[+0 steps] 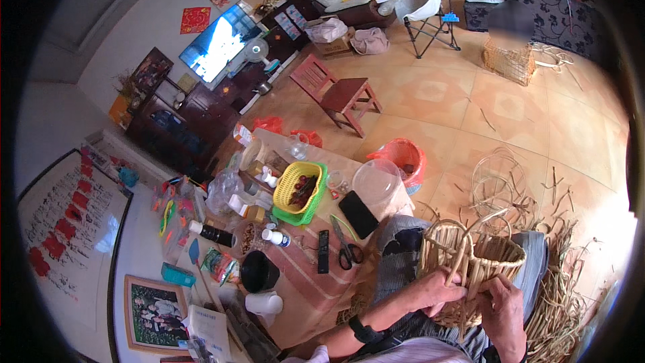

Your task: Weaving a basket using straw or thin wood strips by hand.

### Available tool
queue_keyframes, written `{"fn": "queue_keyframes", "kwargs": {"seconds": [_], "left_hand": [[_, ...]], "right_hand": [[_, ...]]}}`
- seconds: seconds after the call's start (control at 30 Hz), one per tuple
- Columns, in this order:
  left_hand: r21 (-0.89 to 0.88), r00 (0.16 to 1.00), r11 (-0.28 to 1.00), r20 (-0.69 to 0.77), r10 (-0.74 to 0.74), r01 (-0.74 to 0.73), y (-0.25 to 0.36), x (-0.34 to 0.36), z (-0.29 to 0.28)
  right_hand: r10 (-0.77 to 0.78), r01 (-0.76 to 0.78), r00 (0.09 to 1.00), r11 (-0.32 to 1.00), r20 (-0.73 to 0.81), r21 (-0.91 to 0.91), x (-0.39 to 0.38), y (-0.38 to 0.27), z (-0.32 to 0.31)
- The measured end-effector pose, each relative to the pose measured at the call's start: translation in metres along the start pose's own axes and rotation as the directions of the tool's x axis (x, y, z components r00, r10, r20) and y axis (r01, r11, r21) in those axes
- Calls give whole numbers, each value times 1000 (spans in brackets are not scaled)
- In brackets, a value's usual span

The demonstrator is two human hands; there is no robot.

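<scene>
Head view: looking down on lap work beside a cluttered table.
Basket: half-woven wicker basket resting on the knees, steadied for weaving.
Left hand: fingers clamped over the near rim, thumb under.
Right hand: fingers curled together against the wall, probably pinching a strand.
Beyond fingertips: loose cane strips within reach.
Left of fingers: scissors.

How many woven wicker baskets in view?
2. One pale wicker basket with a handle on the person's lap, gripped by left hand and right hand; one wicker basket on the far floor. Others may be hidden.
</scene>
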State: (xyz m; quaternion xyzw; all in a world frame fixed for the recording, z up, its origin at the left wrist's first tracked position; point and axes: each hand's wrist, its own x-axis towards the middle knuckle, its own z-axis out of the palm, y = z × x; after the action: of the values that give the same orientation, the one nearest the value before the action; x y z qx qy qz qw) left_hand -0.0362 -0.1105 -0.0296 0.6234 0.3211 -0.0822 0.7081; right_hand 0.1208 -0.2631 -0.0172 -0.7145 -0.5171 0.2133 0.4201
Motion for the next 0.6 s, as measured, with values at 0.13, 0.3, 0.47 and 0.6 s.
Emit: {"fn": "queue_keyframes", "kwargs": {"seconds": [0.13, 0.3, 0.47, 0.6], "left_hand": [[80, 1000, 997, -19, 8, -7, 0, 2, -5], [319, 884, 899, -261, 389, -301, -4, 8, -7], [166, 979, 978, -138, 151, -128, -6, 28, -17], [272, 919, 941, -280, 277, -200, -2, 43, -12]], "right_hand": [[-34, 38, 999, 970, 21, -242, 1, -12, 4], [-70, 78, 997, 891, 33, -447, -18, -17, 1], [80, -134, 986, 905, -146, -403, -16, 20, -18], [83, -178, 968, 892, -236, -415, -16, 52, -29]]}}
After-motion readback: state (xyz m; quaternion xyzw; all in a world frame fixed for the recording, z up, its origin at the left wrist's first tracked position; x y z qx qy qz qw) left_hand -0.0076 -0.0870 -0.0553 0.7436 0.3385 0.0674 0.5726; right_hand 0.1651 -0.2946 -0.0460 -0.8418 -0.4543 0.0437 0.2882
